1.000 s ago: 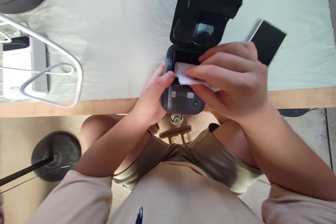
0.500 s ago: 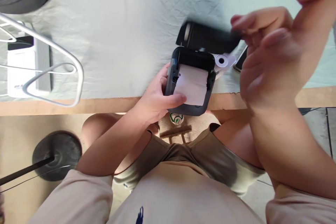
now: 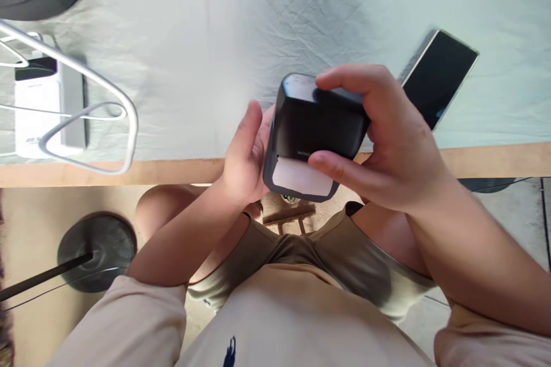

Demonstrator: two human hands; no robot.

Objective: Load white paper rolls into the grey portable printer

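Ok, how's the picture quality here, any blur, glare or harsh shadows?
Head view: sharp, no motion blur on the printer or either hand; bright daylight washes out the cloth; phone screen dark, no glare; wide-lens bending at the edges, soft shadows under the table edge.

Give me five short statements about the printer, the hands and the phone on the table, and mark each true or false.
1. The printer has its lid shut. True.
2. White paper sticks out of the printer's front. True.
3. Only the left hand touches the printer. False: the right hand grips it too, fingers over the lid.
4. The phone lies in the right hand. False: it lies on the cloth, beyond that hand.
5. The phone's screen is lit. False: it is dark.
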